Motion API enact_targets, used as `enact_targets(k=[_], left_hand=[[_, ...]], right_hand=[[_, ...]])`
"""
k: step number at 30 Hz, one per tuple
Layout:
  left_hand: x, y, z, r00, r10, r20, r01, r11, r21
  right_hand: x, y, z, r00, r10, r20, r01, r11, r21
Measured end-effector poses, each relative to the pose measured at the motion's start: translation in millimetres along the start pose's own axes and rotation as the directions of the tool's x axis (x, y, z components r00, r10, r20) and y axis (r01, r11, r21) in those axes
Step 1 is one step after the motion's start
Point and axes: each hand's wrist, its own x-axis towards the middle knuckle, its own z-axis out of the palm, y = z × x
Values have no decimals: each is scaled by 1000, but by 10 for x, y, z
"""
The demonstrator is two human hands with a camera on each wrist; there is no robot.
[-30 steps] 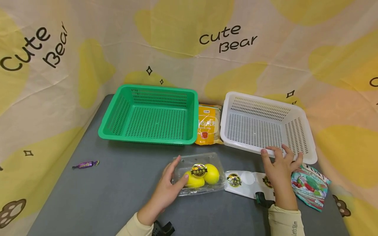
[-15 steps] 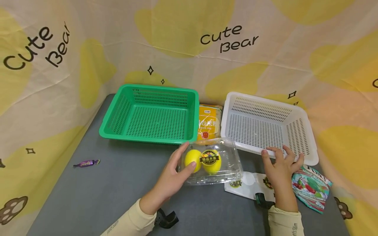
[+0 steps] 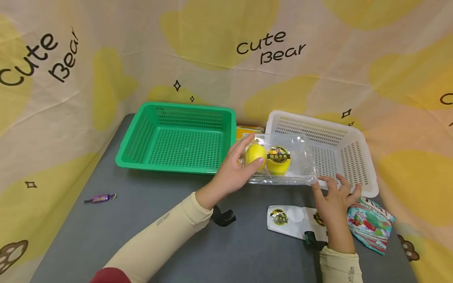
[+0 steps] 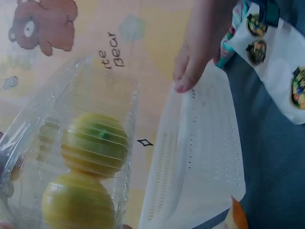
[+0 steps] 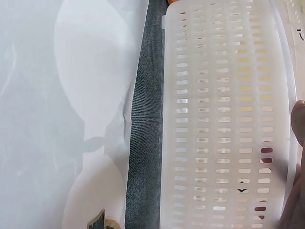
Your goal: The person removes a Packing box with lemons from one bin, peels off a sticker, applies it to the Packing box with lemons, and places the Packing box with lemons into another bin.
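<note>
My left hand (image 3: pixel 231 171) grips the left end of a clear plastic fruit box (image 3: pixel 301 157), thumb over its lid. Two yellow fruits (image 3: pixel 255 156) and a black label show through it. In the head view the box overlaps the white basket's left side. The left wrist view shows the box (image 4: pixel 114 95) raised and tilted beside the basket (image 4: pixel 209 143). My right hand (image 3: pixel 334 204) rests on the front rim of the white basket (image 3: pixel 368 169), fingers spread and slightly bent. In the right wrist view, part of that hand (image 5: pixel 299 124) shows at the rim.
A green basket (image 3: pixel 177 169) stands at the back left. An orange packet (image 3: pixel 247 130) lies between the baskets, mostly hidden by the box. A white labelled packet (image 3: pixel 291 220) and a teal bag (image 3: pixel 371 224) lie front right; a purple wrapped sweet (image 3: pixel 100 199) lies far left.
My left hand has lifted the fruit box off the table and carried it up and right, to the white basket's left side. My right hand has stayed at the basket's rim.
</note>
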Motion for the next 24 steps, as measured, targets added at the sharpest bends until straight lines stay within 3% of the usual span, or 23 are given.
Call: enact_targets(k=[3, 8, 15, 20, 24], left_hand=[[215, -6, 106, 1000, 11, 5, -11, 999, 39], [530, -34, 309, 1000, -26, 17, 24, 994, 105], [917, -60, 707, 994, -32, 101, 15, 987, 158], [1093, -53, 954, 983, -82, 163, 48, 978, 202], [1204, -57, 1114, 978, -126, 165, 87, 970, 226]], right_hand=[[2, -7, -2, 1000, 7, 4, -7, 1000, -11], [-1, -4, 9, 1000, 18, 2, -18, 1000, -13], [-25, 30, -5, 1000, 29, -5, -29, 999, -20], [-29, 32, -4, 1000, 27, 4, -27, 1000, -3], [-6, 35, -1, 1000, 7, 0, -7, 1000, 20]])
